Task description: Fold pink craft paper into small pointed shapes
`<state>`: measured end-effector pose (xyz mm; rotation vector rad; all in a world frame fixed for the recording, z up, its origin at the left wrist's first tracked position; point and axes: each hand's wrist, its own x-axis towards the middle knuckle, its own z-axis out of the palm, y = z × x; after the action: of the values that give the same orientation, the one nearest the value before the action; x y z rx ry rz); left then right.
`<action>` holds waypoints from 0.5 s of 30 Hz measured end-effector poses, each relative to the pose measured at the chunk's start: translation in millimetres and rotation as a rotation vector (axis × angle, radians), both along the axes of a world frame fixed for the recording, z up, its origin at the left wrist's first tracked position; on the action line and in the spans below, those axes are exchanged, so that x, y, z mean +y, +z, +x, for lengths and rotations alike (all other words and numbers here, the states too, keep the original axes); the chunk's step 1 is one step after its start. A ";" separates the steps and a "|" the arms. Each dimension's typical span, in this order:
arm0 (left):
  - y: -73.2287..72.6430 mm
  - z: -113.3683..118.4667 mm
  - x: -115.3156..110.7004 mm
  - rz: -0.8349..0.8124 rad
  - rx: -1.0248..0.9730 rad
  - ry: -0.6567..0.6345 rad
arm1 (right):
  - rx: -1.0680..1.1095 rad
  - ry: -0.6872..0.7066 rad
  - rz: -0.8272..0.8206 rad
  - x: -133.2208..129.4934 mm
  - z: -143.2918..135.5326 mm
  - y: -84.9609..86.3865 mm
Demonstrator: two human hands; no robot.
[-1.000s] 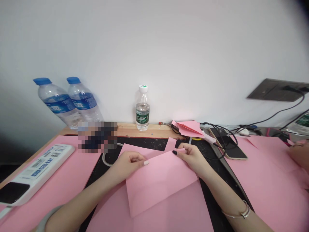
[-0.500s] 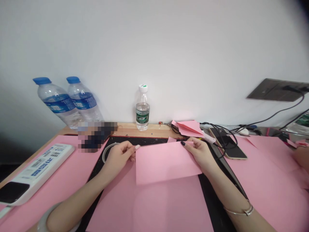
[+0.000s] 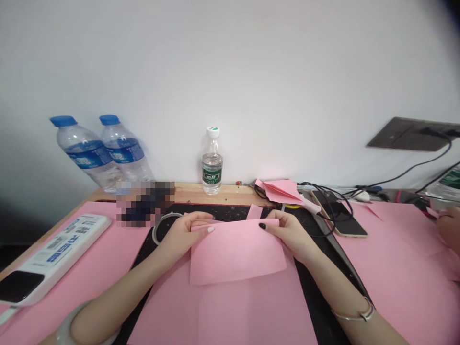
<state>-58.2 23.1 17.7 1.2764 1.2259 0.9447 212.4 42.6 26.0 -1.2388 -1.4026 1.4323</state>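
Observation:
A small pink sheet of paper [image 3: 237, 254] is held up between both hands, its lower edge bowing a little. My left hand [image 3: 189, 235] pinches its upper left corner, thumb in front and fingers behind. At the upper right corner, my right hand [image 3: 289, 232] grips the sheet the same way. Beneath lies a larger pink sheet [image 3: 223, 316] on a black mat [image 3: 309, 306]. A narrow pink strip [image 3: 255, 212] pokes out behind the held paper. Beside my left wrist rests a ring-shaped roll of tape [image 3: 155, 232], partly hidden.
Two large water bottles [image 3: 86, 153] lean on the wall at left; a smaller bottle [image 3: 212, 167] stands at the back. A white power bank-like device [image 3: 68, 254] lies left. Folded pink paper [image 3: 282, 190], cables and a phone [image 3: 341, 215] sit right. Another person's hand [image 3: 449, 225] shows far right.
My left hand has moved right and now holds the sheet's corner more fully. The paper has shifted left and slightly down, and my right hand has moved a little left and down.

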 end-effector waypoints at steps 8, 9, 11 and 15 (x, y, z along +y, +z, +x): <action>5.6 5.4 -4.4 0.224 0.320 -0.025 | -0.723 0.090 0.716 -4.3 -5.6 7.0; 7.2 7.2 -6.7 0.265 0.330 -0.041 | -0.738 0.114 0.757 -7.6 -8.7 9.1; 9.6 10.8 -11.7 0.328 0.334 -0.090 | -0.762 0.158 0.786 -14.5 -15.1 12.0; 9.3 16.0 -19.1 0.373 0.298 -0.173 | -0.793 0.237 0.750 -22.1 -23.8 10.6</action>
<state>-42.3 4.0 27.0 1.8419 1.1715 0.9052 188.6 20.5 36.7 -1.1724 -2.3825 0.3881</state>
